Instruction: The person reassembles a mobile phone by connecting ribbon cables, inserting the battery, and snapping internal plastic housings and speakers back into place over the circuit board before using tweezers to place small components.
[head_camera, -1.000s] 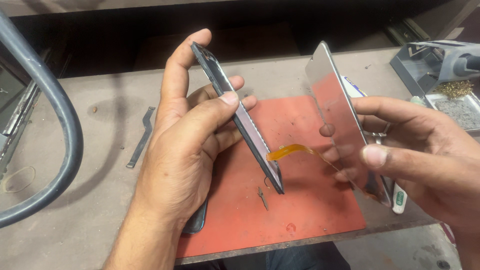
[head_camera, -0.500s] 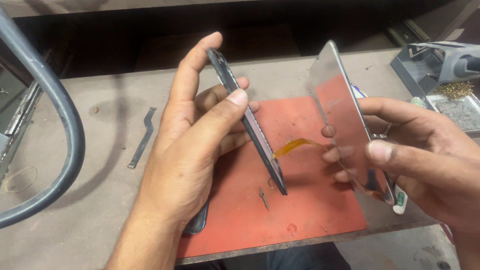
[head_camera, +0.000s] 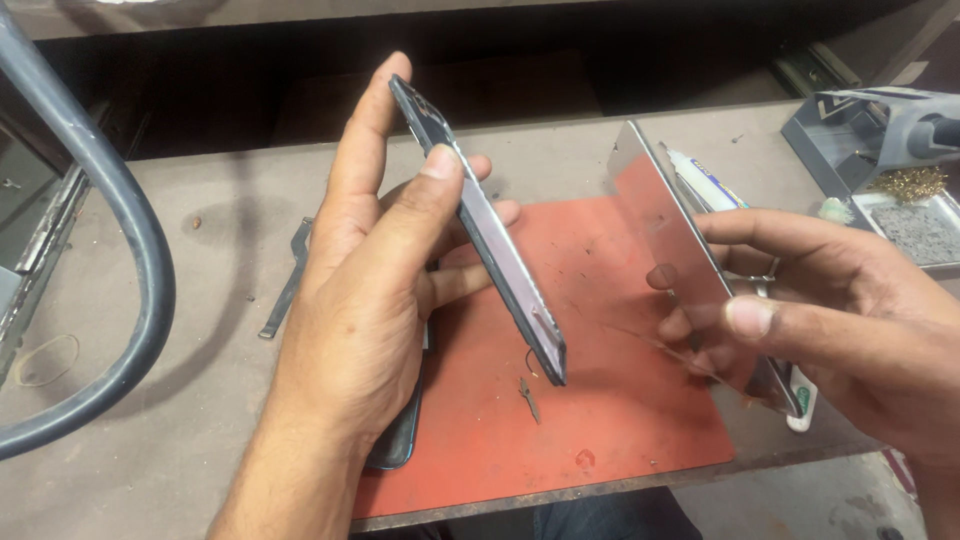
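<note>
Gripping the phone frame (head_camera: 480, 230) edge-on, the left hand (head_camera: 370, 300) had thumb and fingers curled shut around its long sides, probably so the open face stayed reachable. Just right of it, the right hand (head_camera: 840, 310) pinched the detached screen panel (head_camera: 680, 260), tilted clear. Both hovered over the red mat (head_camera: 600, 400) on the tabletop (head_camera: 200, 400).

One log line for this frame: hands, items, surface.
left hand: grips dark phone frame edge-on | right hand: holds shiny detached screen panel | below: red rubber mat
</note>
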